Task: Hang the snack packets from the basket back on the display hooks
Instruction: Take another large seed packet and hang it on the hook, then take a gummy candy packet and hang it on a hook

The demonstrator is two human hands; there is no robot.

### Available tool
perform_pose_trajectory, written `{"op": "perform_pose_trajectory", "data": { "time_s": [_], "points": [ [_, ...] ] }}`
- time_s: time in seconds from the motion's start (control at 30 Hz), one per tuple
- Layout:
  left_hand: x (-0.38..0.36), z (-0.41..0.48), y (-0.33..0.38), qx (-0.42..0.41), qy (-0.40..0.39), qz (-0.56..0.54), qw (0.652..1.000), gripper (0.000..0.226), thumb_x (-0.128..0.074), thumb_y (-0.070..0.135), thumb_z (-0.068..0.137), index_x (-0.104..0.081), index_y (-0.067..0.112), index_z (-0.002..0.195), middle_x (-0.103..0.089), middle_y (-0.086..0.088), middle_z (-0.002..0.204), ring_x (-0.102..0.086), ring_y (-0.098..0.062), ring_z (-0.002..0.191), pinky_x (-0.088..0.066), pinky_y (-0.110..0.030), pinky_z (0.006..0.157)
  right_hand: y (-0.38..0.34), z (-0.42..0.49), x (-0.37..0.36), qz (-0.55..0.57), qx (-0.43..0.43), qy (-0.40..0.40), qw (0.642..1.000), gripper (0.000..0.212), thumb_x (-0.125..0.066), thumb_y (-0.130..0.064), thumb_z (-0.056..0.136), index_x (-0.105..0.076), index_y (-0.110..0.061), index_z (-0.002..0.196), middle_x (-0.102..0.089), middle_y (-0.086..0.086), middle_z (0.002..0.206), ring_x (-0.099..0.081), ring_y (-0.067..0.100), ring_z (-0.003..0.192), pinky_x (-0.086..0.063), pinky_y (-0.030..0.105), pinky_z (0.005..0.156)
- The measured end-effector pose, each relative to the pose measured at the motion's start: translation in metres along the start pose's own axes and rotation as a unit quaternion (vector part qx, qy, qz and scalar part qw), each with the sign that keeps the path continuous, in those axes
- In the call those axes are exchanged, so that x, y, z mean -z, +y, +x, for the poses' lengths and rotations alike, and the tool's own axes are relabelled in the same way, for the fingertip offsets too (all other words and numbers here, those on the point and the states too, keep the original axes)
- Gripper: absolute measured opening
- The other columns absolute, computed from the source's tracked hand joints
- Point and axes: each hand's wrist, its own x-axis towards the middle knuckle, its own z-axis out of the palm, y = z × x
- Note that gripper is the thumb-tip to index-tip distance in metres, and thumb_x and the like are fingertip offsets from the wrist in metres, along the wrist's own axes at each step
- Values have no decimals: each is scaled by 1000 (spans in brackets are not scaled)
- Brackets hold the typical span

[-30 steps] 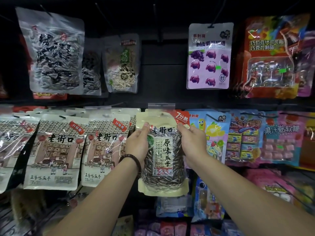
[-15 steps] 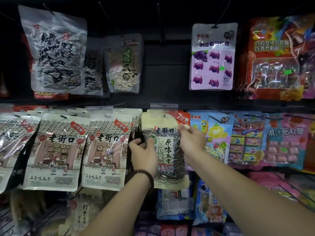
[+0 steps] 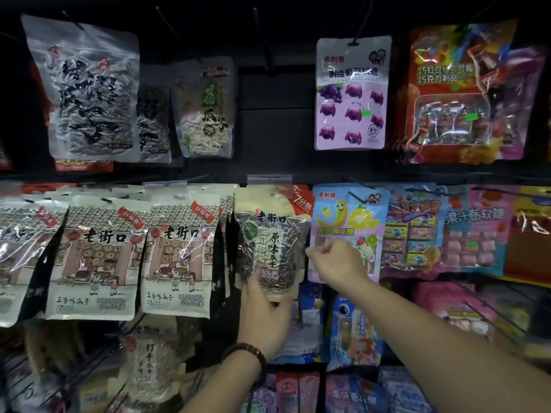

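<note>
A clear sunflower seed packet [image 3: 269, 234] with a cream top and a red corner tag hangs in the middle row, its top at the hook [image 3: 269, 178]. My left hand [image 3: 264, 318], with a bead bracelet on the wrist, holds the packet's bottom edge from below. My right hand [image 3: 335, 265] is at the packet's right edge with its fingers curled; whether it pinches the edge is unclear. The basket is out of view.
Cream seed bags [image 3: 179, 257] hang close on the left and a yellow-and-purple candy bag [image 3: 350, 216] on the right. Above are clear seed bags [image 3: 86, 93], a bare hook [image 3: 262, 37] and a purple grape candy bag [image 3: 351, 93]. More packets hang below.
The packet has gone up onto the hook and hangs flat. Both hands slid down it: the left from its upper side to its bottom, the right from its top corner to mid-edge.
</note>
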Motion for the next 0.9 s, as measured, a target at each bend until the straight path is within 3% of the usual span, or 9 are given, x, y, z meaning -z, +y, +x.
{"op": "perform_pose_trajectory", "data": {
  "time_s": [0.13, 0.2, 0.3, 0.43, 0.53, 0.63, 0.7, 0.8, 0.9],
  "points": [
    [-17, -56, -33, -21, -102, 66, 992, 35, -69, 32, 95, -50, 37, 123, -47, 11, 131, -58, -14, 117, -52, -38, 103, 56, -50, 9, -14, 1, -56, 998, 24, -70, -33, 96, -66, -19, 77, -76, -2, 78, -75, 22, 76, -62, 40, 73],
    [-27, -85, -54, -51, -79, 96, 991, 33, -69, 32, 95, -53, 32, 124, -44, 11, 125, -57, -12, 112, -50, -32, 100, 94, -85, 8, -40, 3, -80, 996, 22, -73, -33, 94, -67, -21, 77, -74, -5, 73, -72, 14, 71, -60, 33, 72],
    [-37, -124, -85, -84, -34, 116, 989, 33, -68, 25, 96, -54, 27, 126, -46, 10, 122, -54, -7, 102, -45, -25, 91, 149, -143, 4, -76, -4, -129, 989, 23, -71, -27, 95, -63, -22, 74, -69, -7, 66, -63, 3, 62, -45, 15, 58],
    [-60, -180, -137, -88, -127, 138, 978, 18, -66, 18, 97, -57, 26, 111, -55, 10, 108, -56, 2, 88, -43, -7, 77, 242, -209, -13, -99, -63, -180, 977, 26, -72, -31, 95, -63, -18, 74, -63, -9, 59, -54, 0, 55, -40, 18, 54],
    [-90, -224, -193, -23, -243, 188, 951, 14, -66, 26, 91, -63, 28, 105, -63, 6, 108, -63, -12, 97, -53, -27, 89, 304, -253, -30, -129, -125, -218, 959, 23, -74, -34, 93, -66, -24, 73, -65, -12, 64, -63, 3, 68, -40, 12, 57],
    [-119, -260, -240, 40, -343, 238, 908, 18, -66, 23, 87, -69, 23, 105, -67, 0, 108, -65, -23, 103, -49, -27, 91, 370, -292, -54, -120, -230, -245, 934, 19, -74, -34, 91, -73, -21, 79, -76, -4, 78, -73, 14, 85, -49, 24, 72],
    [-137, -276, -259, 86, -396, 263, 875, 16, -64, 23, 90, -68, 22, 105, -67, -5, 113, -65, -27, 106, -50, -29, 92, 412, -317, -72, -77, -317, -260, 909, 22, -75, -36, 91, -75, -19, 77, -75, -2, 72, -74, 20, 80, -56, 31, 73],
    [-165, -290, -293, 171, -445, 278, 834, 10, -65, 29, 92, -57, 35, 91, -70, -4, 113, -67, -26, 105, -54, -35, 92, 457, -349, -96, 62, -456, -207, 863, 10, -79, -25, 91, -83, -18, 97, -80, 7, 81, -73, 28, 73, -61, 45, 68],
    [-192, -294, -328, 247, -427, 294, 819, 11, -61, 46, 87, -62, 37, 95, -72, 2, 116, -68, -25, 109, -54, -36, 97, 512, -372, -121, 117, -533, -170, 821, 29, -84, -30, 84, -81, -8, 103, -81, 14, 94, -74, 33, 82, -64, 50, 72]
  ]
}}
